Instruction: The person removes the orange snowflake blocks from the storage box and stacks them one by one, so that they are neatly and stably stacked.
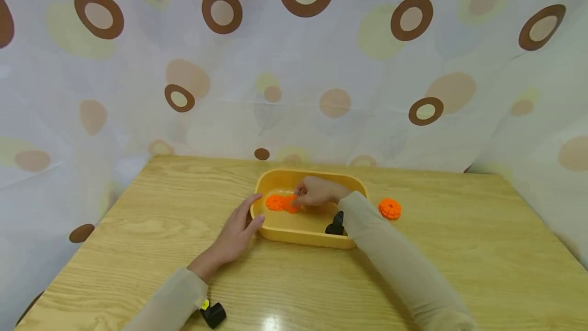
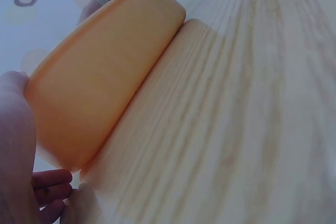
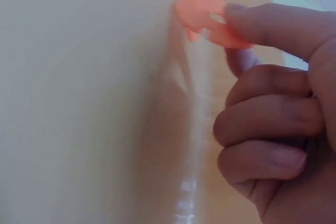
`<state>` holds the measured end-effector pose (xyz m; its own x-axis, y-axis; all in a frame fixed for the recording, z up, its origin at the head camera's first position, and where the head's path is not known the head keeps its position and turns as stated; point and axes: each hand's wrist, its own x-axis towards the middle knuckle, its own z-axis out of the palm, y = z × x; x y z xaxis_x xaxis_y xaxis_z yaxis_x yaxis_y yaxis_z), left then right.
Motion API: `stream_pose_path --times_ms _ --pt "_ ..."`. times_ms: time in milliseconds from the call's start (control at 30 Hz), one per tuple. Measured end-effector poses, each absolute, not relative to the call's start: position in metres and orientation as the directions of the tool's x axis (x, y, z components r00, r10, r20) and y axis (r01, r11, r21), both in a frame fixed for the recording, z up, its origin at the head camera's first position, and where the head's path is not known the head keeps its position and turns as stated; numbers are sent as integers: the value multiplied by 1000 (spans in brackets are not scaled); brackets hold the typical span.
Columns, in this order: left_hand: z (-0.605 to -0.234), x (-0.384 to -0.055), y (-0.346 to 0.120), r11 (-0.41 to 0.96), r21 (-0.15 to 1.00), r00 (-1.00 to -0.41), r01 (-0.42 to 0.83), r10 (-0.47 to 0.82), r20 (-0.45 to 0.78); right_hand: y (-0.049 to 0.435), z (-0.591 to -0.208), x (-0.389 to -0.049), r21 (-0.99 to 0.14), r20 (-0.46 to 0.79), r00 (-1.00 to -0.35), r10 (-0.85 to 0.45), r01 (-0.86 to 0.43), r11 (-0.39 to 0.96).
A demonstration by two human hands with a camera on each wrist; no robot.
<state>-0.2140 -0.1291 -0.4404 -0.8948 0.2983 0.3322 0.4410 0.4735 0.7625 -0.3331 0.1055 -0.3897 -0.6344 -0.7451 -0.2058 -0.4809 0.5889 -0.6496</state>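
Head view well lit, glare on table (image 1: 294, 280) nr btm; wrist views dimmer, hazy, orange pc (image 3: 191, 14) blurry in R.

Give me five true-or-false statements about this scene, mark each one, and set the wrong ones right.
1. The left hand touches the left end of the bin. True.
2. The bin is blue. False: it is yellow.
3. The right hand pinches an orange piece between thumb and finger. True.
4. Nothing orange lies outside the bin. False: an orange stack lies on the table, to the right of the bin.
5. The cloth behind the table bears rounded shapes. True.
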Motion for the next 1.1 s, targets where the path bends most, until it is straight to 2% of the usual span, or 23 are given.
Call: stream_pose_path --times_ms 267,633,1100 --pt "-441 -216 -129 458 764 -887 455 310 342 106 -389 -333 -662 -41 -698 -715 -516 543" --pt "-441 -213 -128 478 760 -896 440 297 331 112 -382 -336 -732 71 -771 -633 -471 492" --pt "-440 -210 -127 506 758 -910 411 269 314 115 -365 -335 -761 76 -757 -649 -464 453"
